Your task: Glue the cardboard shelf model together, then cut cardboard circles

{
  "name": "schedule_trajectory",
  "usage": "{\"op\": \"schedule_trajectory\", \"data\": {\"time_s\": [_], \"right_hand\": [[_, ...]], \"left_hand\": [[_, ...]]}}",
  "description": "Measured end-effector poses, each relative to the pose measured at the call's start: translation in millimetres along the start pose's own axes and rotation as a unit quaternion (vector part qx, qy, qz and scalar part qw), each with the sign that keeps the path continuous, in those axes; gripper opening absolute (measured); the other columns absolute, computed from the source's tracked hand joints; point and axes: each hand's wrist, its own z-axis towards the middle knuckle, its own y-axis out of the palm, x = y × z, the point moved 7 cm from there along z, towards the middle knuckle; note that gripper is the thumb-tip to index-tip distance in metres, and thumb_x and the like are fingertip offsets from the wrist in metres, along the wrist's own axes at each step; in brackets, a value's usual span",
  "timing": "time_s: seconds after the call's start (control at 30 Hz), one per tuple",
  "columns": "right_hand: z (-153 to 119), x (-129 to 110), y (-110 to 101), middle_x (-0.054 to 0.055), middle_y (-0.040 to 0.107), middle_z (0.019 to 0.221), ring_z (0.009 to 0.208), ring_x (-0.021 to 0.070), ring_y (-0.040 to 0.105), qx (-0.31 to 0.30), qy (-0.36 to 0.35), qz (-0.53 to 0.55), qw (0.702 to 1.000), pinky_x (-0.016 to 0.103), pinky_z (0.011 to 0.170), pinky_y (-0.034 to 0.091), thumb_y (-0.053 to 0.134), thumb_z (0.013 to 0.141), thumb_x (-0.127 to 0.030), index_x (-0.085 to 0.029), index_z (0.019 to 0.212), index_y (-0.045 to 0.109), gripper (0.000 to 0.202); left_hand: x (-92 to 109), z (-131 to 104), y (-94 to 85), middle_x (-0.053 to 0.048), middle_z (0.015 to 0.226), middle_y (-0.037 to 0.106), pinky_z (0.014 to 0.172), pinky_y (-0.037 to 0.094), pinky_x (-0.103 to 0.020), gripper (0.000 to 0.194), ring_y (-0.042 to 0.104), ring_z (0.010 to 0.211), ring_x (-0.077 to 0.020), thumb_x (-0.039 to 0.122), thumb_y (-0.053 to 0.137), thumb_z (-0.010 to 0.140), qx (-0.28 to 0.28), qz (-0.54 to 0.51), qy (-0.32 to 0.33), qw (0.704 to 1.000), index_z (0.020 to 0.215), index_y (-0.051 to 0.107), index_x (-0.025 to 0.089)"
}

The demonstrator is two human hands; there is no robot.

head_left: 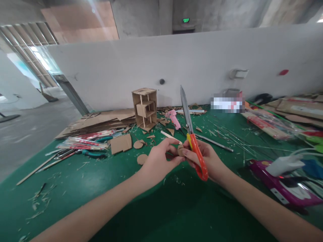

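Between the fingertips of my left hand (161, 158) is a small piece of cardboard (180, 150), its exact shape partly covered by fingers. My right hand (204, 156) touches the same piece with thumb and fingers while also gripping scissors (198, 158) by their orange and yellow handles. The scissor blades point up and away, pressed together. Left of my left hand, two cardboard discs lie on the green table, the nearer disc (142, 159) partly behind my wrist. Beyond my hands stands a small cardboard shelf tower (144, 109) with stick supports.
A pink glue gun (174, 119) rests behind my hands, near a metal ruler-like strip (214, 143). Leftward lie cardboard sheets (101, 122), wrapped sticks (83, 143) and teal-handled pliers (92, 154). On the right is a purple power strip (285, 188) with plugs. A white partition (113, 70) borders the table's back.
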Motion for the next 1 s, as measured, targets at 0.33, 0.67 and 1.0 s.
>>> {"op": "schedule_trajectory", "data": {"time_s": [0.33,0.67,1.0], "right_hand": [[1.0,-1.7,1.6,-0.005,0.055,0.069,0.047,0.007,0.048,-0.007,-0.019,-0.008,1.0,0.024,0.044,0.038,0.078,0.071,-0.042,-0.02,0.086,0.053,0.036],[1.6,-6.9,-0.1,-0.001,0.061,0.08,0.056,0.01,0.054,0.009,-0.036,-0.004,0.999,0.025,0.049,0.048,0.08,0.067,-0.04,-0.02,0.084,0.054,0.037],[2.0,-5.2,-0.1,-0.002,0.061,0.074,0.056,0.0114,0.057,-0.007,-0.057,-0.024,0.998,0.027,0.05,0.05,0.079,0.069,-0.04,-0.02,0.084,0.056,0.034]], "left_hand": [[-4.1,-3.2,-0.1,-0.002,0.085,0.072,0.077,0.053,-0.028,0.02,0.068,0.081,-0.0146,0.02,0.068,0.079,0.052,-0.023,0.012,0.998,0.099,0.064,0.02],[-10.5,-0.9,10.6,-0.007,0.089,0.072,0.078,0.054,-0.029,0.018,0.068,0.082,-0.0158,0.02,0.07,0.078,0.033,-0.187,-0.039,0.981,0.094,0.066,0.014],[-16.4,-0.4,14.5,-0.004,0.08,0.069,0.074,0.053,-0.027,0.021,0.065,0.072,-0.0117,0.023,0.076,0.073,0.011,-0.282,-0.096,0.955,0.088,0.067,0.011]]}}
